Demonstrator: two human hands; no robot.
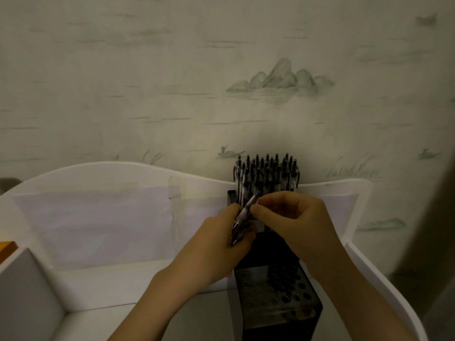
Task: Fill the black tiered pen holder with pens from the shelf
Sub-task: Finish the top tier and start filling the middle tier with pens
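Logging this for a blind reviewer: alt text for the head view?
Left hand grips a bunch of pens while the right hand pinches one of them, above a black tiered pen holder. The holder's back tier is full of pens; the front tier's holes are empty. It stands on a white shelf.

The black tiered pen holder (278, 289) fills the shelf (147, 274) from 6 o'clock toward centre, its back tier packed with upright pens (267, 173) against the white back panel (98, 212) at 12 o'clock. Both hands meet over its middle tiers, blocking them. Open shelf floor lies toward 9 o'clock, bounded by a white divider (27, 286); at 3 o'clock the side wall (379, 279) stands near.
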